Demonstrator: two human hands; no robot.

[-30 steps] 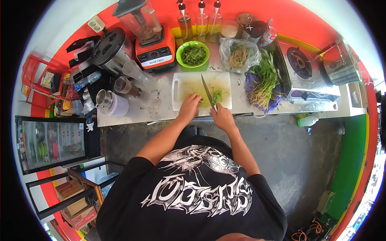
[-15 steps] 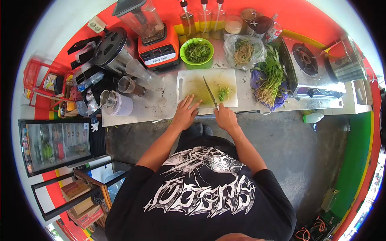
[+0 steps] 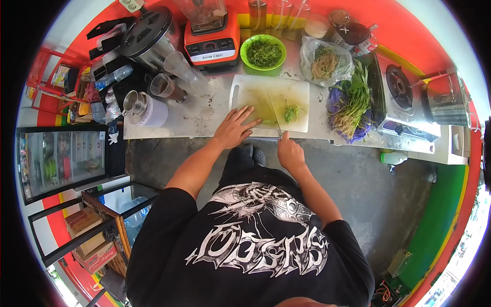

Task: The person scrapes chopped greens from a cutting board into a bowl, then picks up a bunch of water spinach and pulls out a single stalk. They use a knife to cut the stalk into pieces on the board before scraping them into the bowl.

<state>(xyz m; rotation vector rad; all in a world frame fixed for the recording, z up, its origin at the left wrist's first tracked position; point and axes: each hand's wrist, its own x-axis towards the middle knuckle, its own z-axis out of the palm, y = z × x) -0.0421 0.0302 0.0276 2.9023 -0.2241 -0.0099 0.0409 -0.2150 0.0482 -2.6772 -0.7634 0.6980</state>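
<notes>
A white cutting board (image 3: 243, 94) with a greenish stain lies at the counter's front edge. My left hand (image 3: 235, 126) rests on its lower left corner, fingers spread and pressing nothing but the board. In my right hand (image 3: 290, 152) is the handle of a kitchen knife (image 3: 273, 108), whose blade points away from me across the board, seen nearly edge-on. Just right of the blade sits a small pile of chopped greens (image 3: 291, 113). Behind the board, a lime-green bowl (image 3: 246, 62) holds more chopped greens.
Leafy greens with roots (image 3: 350, 105) lie on purple plastic to the right, before a gas stove (image 3: 404, 110). A clear bag (image 3: 337, 71) holds root trimmings. At left stand an orange blender (image 3: 212, 46), a plastic cup (image 3: 164, 88) and a white container (image 3: 153, 113).
The whole view has shifted slightly. The knife has turned so its blade looks thinner. My left hand stays on the board's corner with its fingers spread a little wider.
</notes>
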